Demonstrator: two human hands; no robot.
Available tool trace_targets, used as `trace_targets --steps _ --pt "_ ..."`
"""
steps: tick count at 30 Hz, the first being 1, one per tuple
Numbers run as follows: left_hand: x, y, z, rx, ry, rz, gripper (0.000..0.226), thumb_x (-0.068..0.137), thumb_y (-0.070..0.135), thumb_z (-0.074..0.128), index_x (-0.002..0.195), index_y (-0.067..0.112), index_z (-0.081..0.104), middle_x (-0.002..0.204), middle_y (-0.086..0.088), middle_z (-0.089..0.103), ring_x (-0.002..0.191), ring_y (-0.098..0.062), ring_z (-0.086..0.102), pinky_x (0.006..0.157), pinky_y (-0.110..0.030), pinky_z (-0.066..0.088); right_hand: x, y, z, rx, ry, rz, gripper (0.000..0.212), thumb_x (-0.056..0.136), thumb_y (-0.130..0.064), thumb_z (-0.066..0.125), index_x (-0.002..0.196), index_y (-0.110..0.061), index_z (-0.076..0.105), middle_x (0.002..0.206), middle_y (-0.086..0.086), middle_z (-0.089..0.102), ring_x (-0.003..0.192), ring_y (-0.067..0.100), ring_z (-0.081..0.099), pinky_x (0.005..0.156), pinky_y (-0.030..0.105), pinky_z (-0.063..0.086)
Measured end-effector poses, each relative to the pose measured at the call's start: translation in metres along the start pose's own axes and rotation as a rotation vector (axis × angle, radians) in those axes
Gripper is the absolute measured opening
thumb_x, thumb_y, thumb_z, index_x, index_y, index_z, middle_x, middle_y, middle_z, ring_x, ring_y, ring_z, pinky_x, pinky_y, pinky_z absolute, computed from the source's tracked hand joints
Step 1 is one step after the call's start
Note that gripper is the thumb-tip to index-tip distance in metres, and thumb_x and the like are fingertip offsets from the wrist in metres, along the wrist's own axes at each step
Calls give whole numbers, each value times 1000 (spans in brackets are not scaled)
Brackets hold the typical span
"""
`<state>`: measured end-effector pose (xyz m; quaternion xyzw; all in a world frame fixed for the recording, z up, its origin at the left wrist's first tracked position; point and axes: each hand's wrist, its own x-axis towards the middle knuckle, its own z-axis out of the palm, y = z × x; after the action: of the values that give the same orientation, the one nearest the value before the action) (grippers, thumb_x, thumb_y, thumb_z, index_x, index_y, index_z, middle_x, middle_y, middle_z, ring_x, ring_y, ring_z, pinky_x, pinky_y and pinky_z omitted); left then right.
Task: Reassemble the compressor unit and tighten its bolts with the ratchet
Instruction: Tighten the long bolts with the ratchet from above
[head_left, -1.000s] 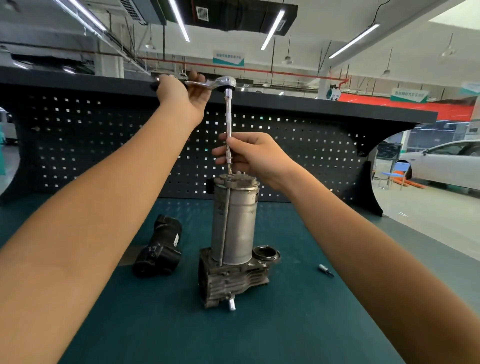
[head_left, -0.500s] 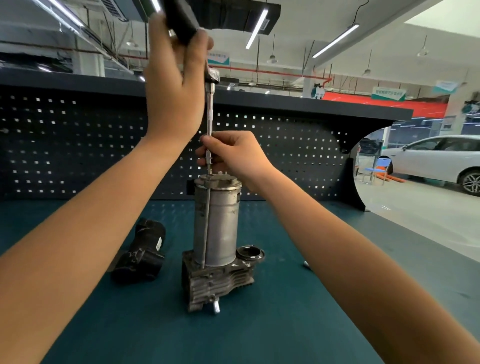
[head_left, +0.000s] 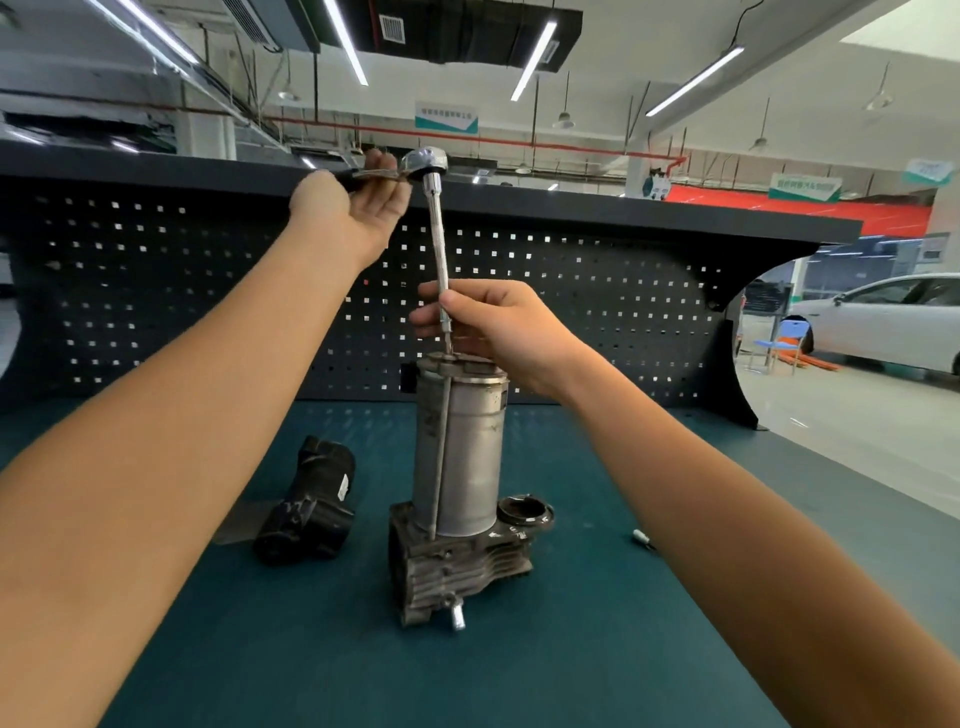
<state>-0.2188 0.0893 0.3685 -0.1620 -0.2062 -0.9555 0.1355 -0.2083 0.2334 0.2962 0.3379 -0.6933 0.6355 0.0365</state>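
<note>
**Tightening a long through-bolt.** The compressor unit (head_left: 457, 467) stands upright near the middle of the worktop (head_left: 597, 639), with its cylinder on the finned base. Our left hand (head_left: 358, 208) curls loosely round the handle of the ratchet (head_left: 426, 161), which is held level high above the unit. Our right hand (head_left: 498, 327) pinches the extension bar (head_left: 439, 244) between thumb and fingers just above the cylinder cap. The bar appears to sit on a long bolt (head_left: 440, 457) that runs down the cylinder's side to the base.

**Risks, as we judge them.**
- The bar leans slightly, so a hard pull could slip the tool off the bolt head and round it.
- The tall unit shows no clamp, so sideways force applied this high could tip it or slide it.
- A bolt started crooked could cross-thread in the base.

**Room.** The ratchet overlaps the front edge of the overhanging shelf (head_left: 623, 208) above the pegboard (head_left: 156, 291). We cannot tell their spacing in depth, so we treat the far side of the swing as the tight one. A black housing (head_left: 306, 504) lies left of the base, apart from it, and a small bit (head_left: 643, 538) lies to the right. The worktop's near edge is out of view.
</note>
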Motion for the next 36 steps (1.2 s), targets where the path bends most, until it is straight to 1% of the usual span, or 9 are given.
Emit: trace_targets --steps 4,7,12,18,22,25,28,32,36 --pt "-14 2 -1 104 -122 158 42 102 33 32 127 3 46 86 -9 66 91 -21 68 70 -35 53 -3 -3 4 -145 114 -100 15 93 -5 53 85 -9 65 75 3 67 72 15 63 67 21 52" --pt "-40 -2 0 440 -266 451 23 102 29 33 116 14 43 96 -2 66 95 -16 67 83 -33 53 -4 -3 4 -224 198 -111 22 90 -8 58 71 -16 67 73 8 70 68 36 56 72 35 44" --pt "-71 -13 7 949 -609 1028 17 92 27 49 99 17 38 91 1 57 87 1 61 83 -19 47 -4 -9 3 -313 213 -83 8 84 -17 68 86 -9 70 83 4 71 68 8 59 66 19 45" --pt "-58 -8 6 612 -231 661 20 103 26 26 108 17 43 100 -4 64 98 -14 65 85 -24 49 -9 -16 -5 -309 100 -33 18 96 -19 50 97 -15 67 100 11 71 105 47 56 79 37 43" --pt "-35 5 3 317 -124 351 49 102 39 25 130 3 44 92 -7 67 91 -18 68 78 -29 51 -9 -14 0 -284 57 -65 19 97 -12 46 107 -9 62 91 4 72 88 26 60 84 37 50" --pt "-22 8 7 179 -28 178 49 102 39 26 110 0 54 78 -8 65 77 -19 65 71 -30 52 -7 -12 3 -317 120 -87 14 94 -14 53 89 -17 66 76 -6 70 89 45 58 89 52 47" --pt "-10 7 13 80 62 61 37 102 24 25 96 -1 51 75 -10 57 68 -20 57 61 -33 49 -4 -8 6 -360 198 -120 11 91 -17 59 85 -15 69 76 -4 70 76 24 52 77 47 49" --pt "-12 4 22 133 56 60 32 101 21 29 111 0 51 75 -9 56 67 -19 57 59 -33 49 -3 -5 8 -418 283 -131 21 87 -22 64 96 -4 71 88 7 73 74 12 59 74 32 51" --pt "-44 -9 17 400 -166 362 21 101 32 32 114 19 43 90 -3 63 89 -16 65 82 -36 53 -5 -6 5 -440 328 -139 23 86 -23 65 98 -3 71 83 6 71 70 11 60 74 27 52"
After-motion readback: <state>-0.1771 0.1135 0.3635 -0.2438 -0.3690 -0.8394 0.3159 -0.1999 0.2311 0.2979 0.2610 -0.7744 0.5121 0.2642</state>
